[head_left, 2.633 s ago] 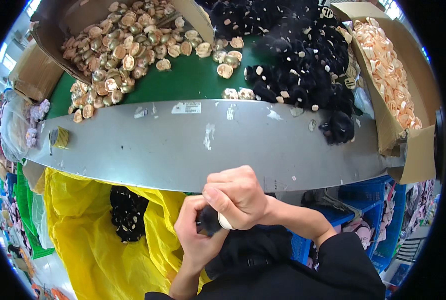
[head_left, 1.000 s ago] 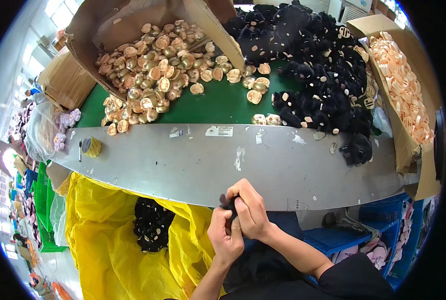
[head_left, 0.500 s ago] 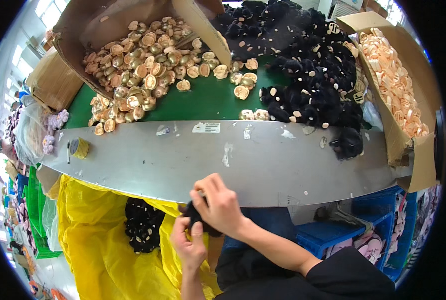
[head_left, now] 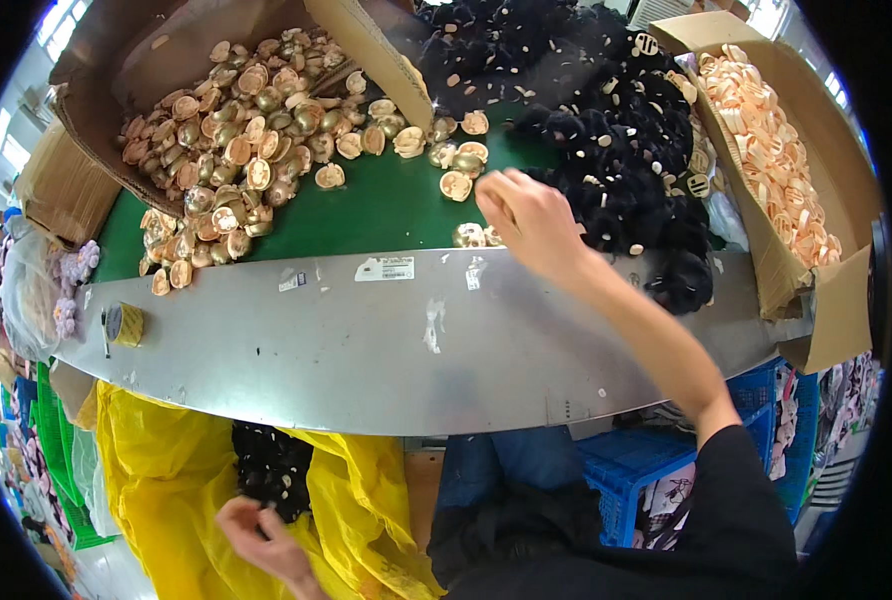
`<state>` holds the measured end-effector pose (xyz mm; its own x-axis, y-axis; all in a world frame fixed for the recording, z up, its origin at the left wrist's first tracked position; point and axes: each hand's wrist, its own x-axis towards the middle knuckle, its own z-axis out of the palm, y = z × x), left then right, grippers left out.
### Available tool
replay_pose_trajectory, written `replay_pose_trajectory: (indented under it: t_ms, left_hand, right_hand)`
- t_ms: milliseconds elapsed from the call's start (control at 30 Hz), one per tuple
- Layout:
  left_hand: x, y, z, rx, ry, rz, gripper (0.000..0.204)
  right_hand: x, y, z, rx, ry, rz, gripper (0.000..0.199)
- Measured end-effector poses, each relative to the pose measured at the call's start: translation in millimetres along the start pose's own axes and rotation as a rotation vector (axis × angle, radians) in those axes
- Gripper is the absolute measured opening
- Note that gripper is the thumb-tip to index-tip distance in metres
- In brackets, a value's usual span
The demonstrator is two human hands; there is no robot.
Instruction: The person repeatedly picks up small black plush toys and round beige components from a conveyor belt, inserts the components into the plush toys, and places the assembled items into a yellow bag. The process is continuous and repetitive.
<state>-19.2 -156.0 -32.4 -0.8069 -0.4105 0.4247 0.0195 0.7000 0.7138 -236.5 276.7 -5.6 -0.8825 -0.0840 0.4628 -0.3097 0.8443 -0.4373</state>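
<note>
Tan shell-like cups [head_left: 463,185] lie scattered; right hand [head_left: 528,215] hovers near.

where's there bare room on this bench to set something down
The grey metal ledge is mostly bare between the yellow tape roll and the black plush pile. A smaller free patch of green belt lies between the tan shell pieces and the right hand. The back is crowded with boxes.

Green table [head_left: 366,215] with steel edge; tan shells [head_left: 226,150], black pompoms [head_left: 606,120], cardboard boxes [head_left: 826,200].
</note>
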Motion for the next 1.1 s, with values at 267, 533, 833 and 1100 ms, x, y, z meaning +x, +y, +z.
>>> replay_pose_trajectory:
  t_ms: [267,533,833,1100]
  left_hand:
    - [0.8,54.6,141.6,-0.101,-0.358,0.247,0.013]
    - [-3.9,26.1,178.6,-0.207,-0.197,0.587,0.044]
    - [-6.5,32.9,167.8,-0.178,-0.23,0.476,0.02]
    - [-1.8,43.0,153.7,-0.268,-0.328,0.149,0.018]
  right_hand:
    - [60.0,71.4,84.1,-0.237,-0.16,-0.111,0.021]
    - [47.9,73.0,18.2,0.294,-0.093,-0.004,0.016]
    - [-1.8,93.9,-51.7,0.137,-0.104,0.357,0.018]
    - [-17.0,59.4,-25.1,-0.361,-0.272,0.291,0.043]
